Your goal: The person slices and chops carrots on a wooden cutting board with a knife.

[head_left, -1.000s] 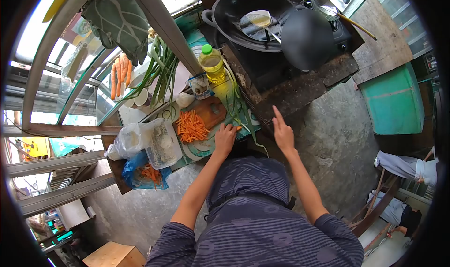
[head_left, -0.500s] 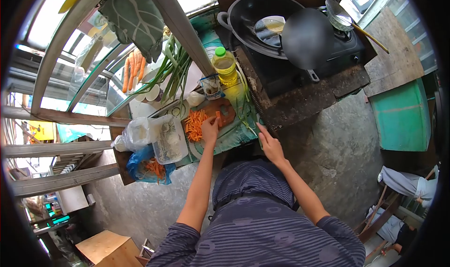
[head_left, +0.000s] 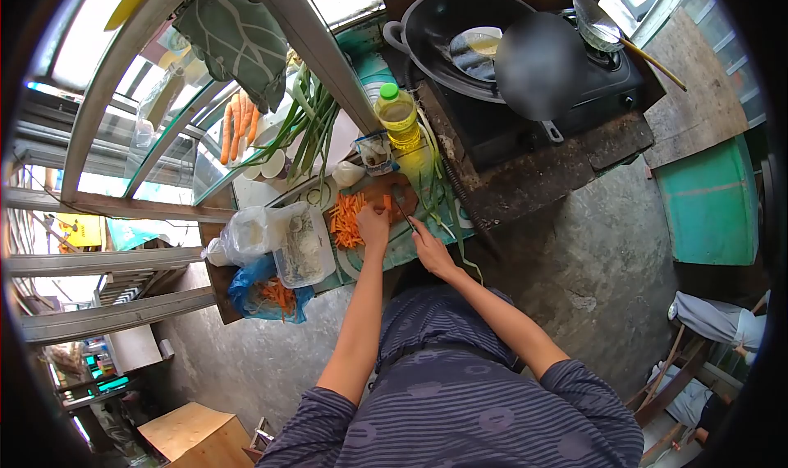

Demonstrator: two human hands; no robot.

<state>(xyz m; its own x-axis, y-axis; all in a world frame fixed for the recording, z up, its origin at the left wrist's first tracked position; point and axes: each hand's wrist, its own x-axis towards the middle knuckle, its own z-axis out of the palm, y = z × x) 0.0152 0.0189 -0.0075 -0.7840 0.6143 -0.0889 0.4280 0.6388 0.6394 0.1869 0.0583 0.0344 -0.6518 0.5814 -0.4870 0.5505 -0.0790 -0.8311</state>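
My left hand (head_left: 375, 224) is closed at the near side of a brown cutting board (head_left: 403, 190), its fingertips pinching a small orange carrot piece (head_left: 387, 200). A pile of carrot strips (head_left: 346, 217) lies just left of those fingers, partly covered by them. My right hand (head_left: 430, 247) grips the handle of a knife (head_left: 405, 215), whose thin dark blade points up and left over the board, close to the carrot piece. Long spring onions (head_left: 440, 193) lie right of the board, and one green leaf hangs over the table's front edge beside my right wrist.
An oil bottle (head_left: 397, 119) and a tin (head_left: 374, 153) stand behind the board. At the left are a clear plastic tub (head_left: 302, 246) and a blue bag (head_left: 264, 291) with carrot peelings. A large wok (head_left: 427, 37) sits on the stove, partly behind a blurred patch.
My right hand has moved left, from beside the spring onions to the board, bringing the knife near the carrot piece. The left hand stays at the carrot. A spring onion leaf now hangs lower.
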